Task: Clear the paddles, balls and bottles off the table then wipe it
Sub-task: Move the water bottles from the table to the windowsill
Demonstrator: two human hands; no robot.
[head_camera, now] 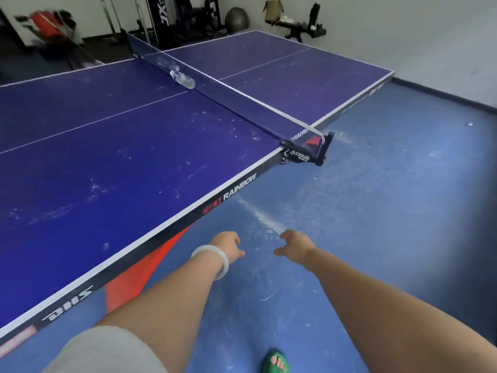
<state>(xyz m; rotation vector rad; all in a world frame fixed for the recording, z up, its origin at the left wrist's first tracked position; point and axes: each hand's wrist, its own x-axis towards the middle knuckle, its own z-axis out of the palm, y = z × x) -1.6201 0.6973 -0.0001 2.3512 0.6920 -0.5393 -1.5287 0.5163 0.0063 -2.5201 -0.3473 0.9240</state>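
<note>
A clear plastic bottle [183, 79] lies on its side on the blue ping-pong table [113, 157], right against the near side of the net [242, 103]. A second bottle shape shows dimly through the net behind it. White smudges and dust streaks mark the near half of the tabletop. My left hand [228, 244], with a pale bangle on the wrist, and my right hand [294, 244] hang over the floor beside the table's edge, fingers loosely curled and holding nothing. No paddles or balls are in view.
The net clamp [306, 150] sticks out past the table's side edge. Blue floor [376, 211] stretches to my right. Gym gear, a grey exercise ball [236, 20] and a black bench [298, 25] stand along the far wall. My foot in a green sandal [277, 362] is below.
</note>
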